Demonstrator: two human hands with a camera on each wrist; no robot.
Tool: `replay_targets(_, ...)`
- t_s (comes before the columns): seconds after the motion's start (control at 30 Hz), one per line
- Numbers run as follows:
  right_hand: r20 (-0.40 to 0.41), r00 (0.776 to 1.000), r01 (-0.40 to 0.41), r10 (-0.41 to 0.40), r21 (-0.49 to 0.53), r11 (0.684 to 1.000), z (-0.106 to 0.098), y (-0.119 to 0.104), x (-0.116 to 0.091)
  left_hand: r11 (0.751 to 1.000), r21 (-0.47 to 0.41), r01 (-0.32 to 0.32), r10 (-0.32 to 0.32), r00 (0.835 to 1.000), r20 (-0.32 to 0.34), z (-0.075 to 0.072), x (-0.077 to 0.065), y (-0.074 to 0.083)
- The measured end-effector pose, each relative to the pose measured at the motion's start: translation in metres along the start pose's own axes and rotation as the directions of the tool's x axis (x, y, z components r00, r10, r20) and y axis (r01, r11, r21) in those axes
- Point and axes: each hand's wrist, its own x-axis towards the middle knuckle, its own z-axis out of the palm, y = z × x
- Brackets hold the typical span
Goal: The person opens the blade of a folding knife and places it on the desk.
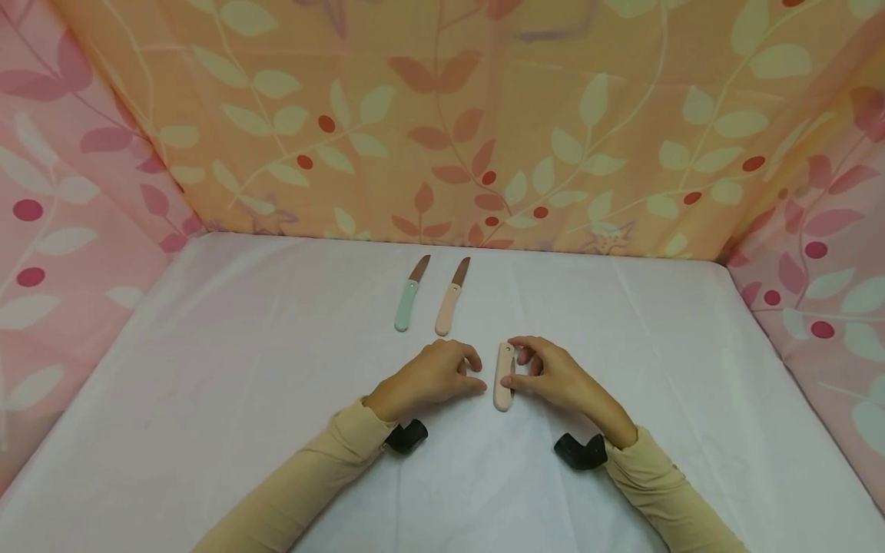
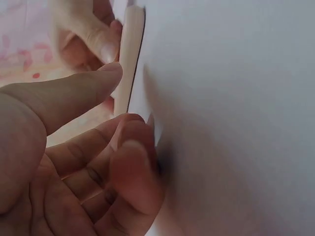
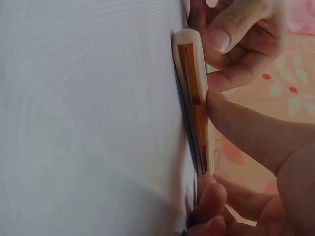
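A peach folding knife (image 1: 503,384) lies folded on the white cloth, its length running away from me. My right hand (image 1: 556,376) pinches it, thumb on the upper face and fingertips at the far end. The right wrist view looks into the slot of the knife (image 3: 199,73), where orange-brown shows. Just left of it, my left hand (image 1: 439,372) is held with loosely bent fingers, apart from the knife and holding nothing. Farther off lie a mint-green folding knife (image 1: 406,307) and another peach folding knife (image 1: 448,309), side by side with their brown blades unfolded and pointing away.
White cloth (image 1: 290,346) covers the table. A patterned orange curtain (image 1: 442,123) stands along its back edge, with pink patterned curtains (image 1: 62,200) at both sides. Black curved pieces (image 1: 581,452) sit at both wrists.
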Motion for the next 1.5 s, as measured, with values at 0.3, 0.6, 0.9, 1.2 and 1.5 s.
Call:
replay_targets(0.3,-0.024,0.999,-0.021,0.024,0.115,0.993,-0.002,0.000,-0.001,0.997,0.036,-0.072,0.070,0.997,0.035,0.006,-0.001,0.004)
replay_targets(0.6,-0.069,0.997,-0.019,0.036,0.241,0.970,-0.003,-0.003,-0.003,0.995,0.001,-0.096,0.096,0.994,0.047,0.007,0.000,0.005)
replay_targets(0.9,-0.169,0.984,0.002,0.056,0.322,0.947,-0.005,-0.011,-0.005,0.986,-0.115,-0.123,0.127,0.991,0.030,0.005,0.001,0.003)
replay_targets(1.2,-0.266,0.963,0.054,0.051,0.374,0.926,-0.005,-0.019,-0.007,0.958,-0.239,-0.157,0.163,0.987,0.008,-0.001,0.001,0.004)
replay_targets(1.5,-0.250,0.966,0.043,0.064,0.399,0.916,-0.004,-0.018,-0.006,0.951,-0.247,-0.184,0.183,0.983,-0.025,-0.006,0.000,0.004)
